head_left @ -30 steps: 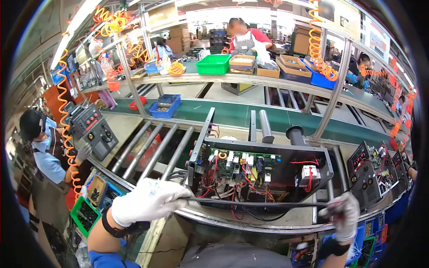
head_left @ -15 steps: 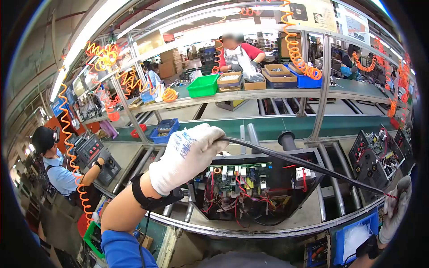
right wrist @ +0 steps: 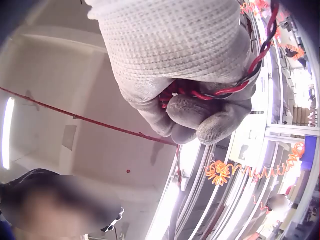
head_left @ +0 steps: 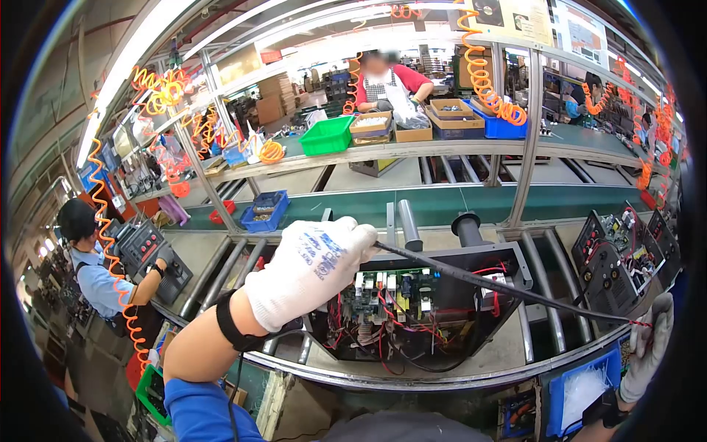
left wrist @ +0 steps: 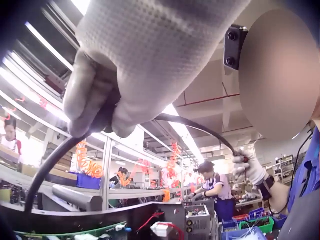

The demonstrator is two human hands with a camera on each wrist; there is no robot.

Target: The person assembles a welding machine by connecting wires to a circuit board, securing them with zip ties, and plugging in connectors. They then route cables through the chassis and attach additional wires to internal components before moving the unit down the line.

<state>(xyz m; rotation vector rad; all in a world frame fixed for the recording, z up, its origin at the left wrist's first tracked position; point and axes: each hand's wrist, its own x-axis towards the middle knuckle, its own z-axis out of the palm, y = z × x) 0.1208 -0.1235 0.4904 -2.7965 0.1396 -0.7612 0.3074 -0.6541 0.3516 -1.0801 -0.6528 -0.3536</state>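
Observation:
My white-gloved left hand (head_left: 313, 269) is raised over the near side of an open black metal housing (head_left: 508, 324) and grips a black cable (head_left: 471, 276). The left wrist view shows that cable (left wrist: 47, 167) leaving the curled fingers on both sides. It slopes down to my gloved right hand (head_left: 649, 346) at the far right. There the right fingers curl round a bundle of red wire, with a twisted red-and-black wire pair (right wrist: 255, 70) running out beside them. Inside the housing sit a green circuit board (head_left: 390, 295) and loose red and black wires.
Metal rollers (head_left: 549, 295) flank the housing. Another opened unit (head_left: 618, 258) stands to the right, above a blue bin (head_left: 582, 394). At the left a person (head_left: 103, 272) handles a grey-black unit (head_left: 151, 254). Orange coiled hoses (head_left: 490, 81) hang overhead; a green bin (head_left: 326, 136) sits on the far bench.
My left hand has risen from the housing's front edge to above it. The right hand has moved outward to the right, and the cable, level before, now slopes down between them. Little differs in the last half second.

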